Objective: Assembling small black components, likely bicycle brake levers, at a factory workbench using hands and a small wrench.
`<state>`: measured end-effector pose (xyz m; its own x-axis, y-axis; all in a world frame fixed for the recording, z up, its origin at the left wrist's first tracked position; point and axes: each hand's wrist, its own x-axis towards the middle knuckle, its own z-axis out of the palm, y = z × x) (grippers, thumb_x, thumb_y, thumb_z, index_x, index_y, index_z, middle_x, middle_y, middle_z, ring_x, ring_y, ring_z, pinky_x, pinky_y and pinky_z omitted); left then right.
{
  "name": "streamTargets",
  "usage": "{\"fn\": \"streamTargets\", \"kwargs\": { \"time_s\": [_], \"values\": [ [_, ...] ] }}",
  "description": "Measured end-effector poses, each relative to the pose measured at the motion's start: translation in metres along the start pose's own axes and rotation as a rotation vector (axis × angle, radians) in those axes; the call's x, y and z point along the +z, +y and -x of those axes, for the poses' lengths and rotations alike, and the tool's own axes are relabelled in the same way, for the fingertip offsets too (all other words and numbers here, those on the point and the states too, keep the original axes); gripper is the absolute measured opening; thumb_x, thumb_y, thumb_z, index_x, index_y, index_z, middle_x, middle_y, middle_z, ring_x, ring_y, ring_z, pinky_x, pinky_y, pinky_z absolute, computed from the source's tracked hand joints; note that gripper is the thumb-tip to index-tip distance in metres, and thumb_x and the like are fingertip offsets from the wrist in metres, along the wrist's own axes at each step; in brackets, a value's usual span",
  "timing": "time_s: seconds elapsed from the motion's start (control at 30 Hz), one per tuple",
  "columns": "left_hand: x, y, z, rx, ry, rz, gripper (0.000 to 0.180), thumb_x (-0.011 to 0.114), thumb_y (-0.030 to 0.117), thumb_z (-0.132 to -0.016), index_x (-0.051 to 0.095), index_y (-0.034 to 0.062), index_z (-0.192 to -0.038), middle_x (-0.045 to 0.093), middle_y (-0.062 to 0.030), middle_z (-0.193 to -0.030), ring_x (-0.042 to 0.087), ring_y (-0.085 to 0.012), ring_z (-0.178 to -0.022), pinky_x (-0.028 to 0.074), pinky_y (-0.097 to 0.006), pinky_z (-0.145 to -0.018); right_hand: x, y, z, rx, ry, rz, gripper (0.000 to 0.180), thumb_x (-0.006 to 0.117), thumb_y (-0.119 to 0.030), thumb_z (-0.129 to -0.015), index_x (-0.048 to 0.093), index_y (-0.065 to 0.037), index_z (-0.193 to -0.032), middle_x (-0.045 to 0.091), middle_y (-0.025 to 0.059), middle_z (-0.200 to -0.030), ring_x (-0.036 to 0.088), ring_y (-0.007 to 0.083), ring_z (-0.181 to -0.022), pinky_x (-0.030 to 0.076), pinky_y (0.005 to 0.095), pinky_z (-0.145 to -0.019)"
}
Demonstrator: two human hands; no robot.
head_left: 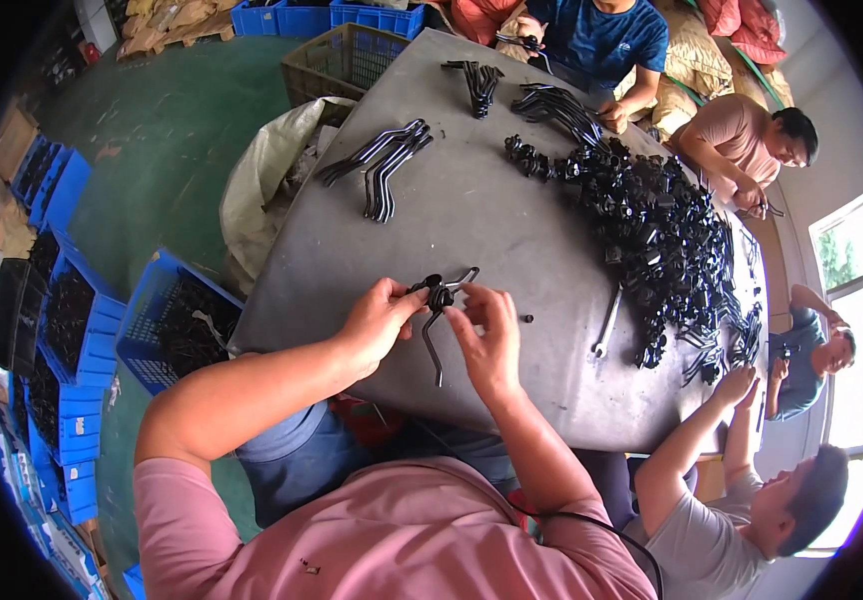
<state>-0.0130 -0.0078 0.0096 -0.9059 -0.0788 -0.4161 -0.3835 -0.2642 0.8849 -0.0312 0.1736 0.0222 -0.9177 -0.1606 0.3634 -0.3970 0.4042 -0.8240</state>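
Observation:
My left hand (380,322) and my right hand (492,335) hold between them a bent black metal rod with a black clamp piece (439,298) on it, just above the grey table (472,200). The rod's long end points down toward me at the near edge. Fingertips of both hands pinch the clamp part. A small black bolt (527,319) lies on the table just right of my right hand.
A big heap of black clamp parts (657,225) covers the table's right side, with a silver wrench (607,323) near it. Bundles of bent black rods (382,160) lie at the far left. Other people sit around the far and right edges. Blue crates (167,320) of parts stand left.

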Motion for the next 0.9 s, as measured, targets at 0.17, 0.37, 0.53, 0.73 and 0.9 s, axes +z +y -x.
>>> {"fn": "streamTargets", "kwargs": {
  "time_s": [0.17,0.37,0.53,0.73,0.9],
  "values": [
    [-0.002,0.003,0.003,-0.038,-0.031,0.046,0.025,0.067,0.023,-0.103,0.055,0.0027,-0.111,0.071,-0.0085,-0.099,0.051,-0.0078,-0.067,0.044,-0.023,-0.062,-0.056,0.048,0.015,0.114,0.094,0.408,0.022,0.072,-0.003,-0.090,0.068,-0.005,-0.112,0.062,0.0101,-0.096,0.063,0.0211,-0.079,0.053,0.0333,-0.072],
    [-0.003,0.006,0.001,0.017,-0.047,-0.006,0.027,0.068,0.025,-0.103,0.055,0.0021,-0.111,0.072,-0.0095,-0.101,0.053,-0.0079,-0.068,0.044,-0.023,-0.062,-0.080,0.066,0.008,0.193,-0.085,0.407,0.025,0.070,-0.008,-0.092,0.065,-0.002,-0.117,0.065,0.0132,-0.102,0.066,0.0259,-0.083,0.054,0.0384,-0.080],
    [-0.001,0.002,0.002,0.020,-0.019,-0.006,0.030,0.070,0.025,-0.101,0.056,0.0014,-0.111,0.071,-0.0090,-0.098,0.053,-0.0085,-0.066,0.045,-0.024,-0.062,-0.086,0.064,-0.003,0.211,-0.167,0.542,0.021,0.068,-0.007,-0.093,0.065,-0.002,-0.113,0.067,0.0177,-0.101,0.069,0.0338,-0.091,0.056,0.0431,-0.082],
    [0.000,0.002,0.002,0.036,-0.011,-0.044,0.031,0.071,0.027,-0.100,0.057,0.0016,-0.111,0.070,-0.0079,-0.096,0.054,-0.0089,-0.067,0.045,-0.025,-0.061,-0.043,0.021,0.001,0.255,-0.152,-0.172,0.020,0.070,0.001,-0.094,0.065,0.002,-0.113,0.069,0.0089,-0.096,0.069,0.0135,-0.076,0.055,0.0276,-0.068],
    [0.000,0.004,0.004,0.055,0.005,-0.062,0.031,0.071,0.027,-0.100,0.057,0.0013,-0.110,0.070,-0.0070,-0.095,0.054,-0.0090,-0.067,0.046,-0.025,-0.061,-0.013,-0.009,0.000,0.053,-0.196,-0.051,0.018,0.070,0.002,-0.093,0.064,0.001,-0.110,0.068,0.0094,-0.096,0.071,0.0147,-0.077,0.054,0.0277,-0.069]
  ]
}}
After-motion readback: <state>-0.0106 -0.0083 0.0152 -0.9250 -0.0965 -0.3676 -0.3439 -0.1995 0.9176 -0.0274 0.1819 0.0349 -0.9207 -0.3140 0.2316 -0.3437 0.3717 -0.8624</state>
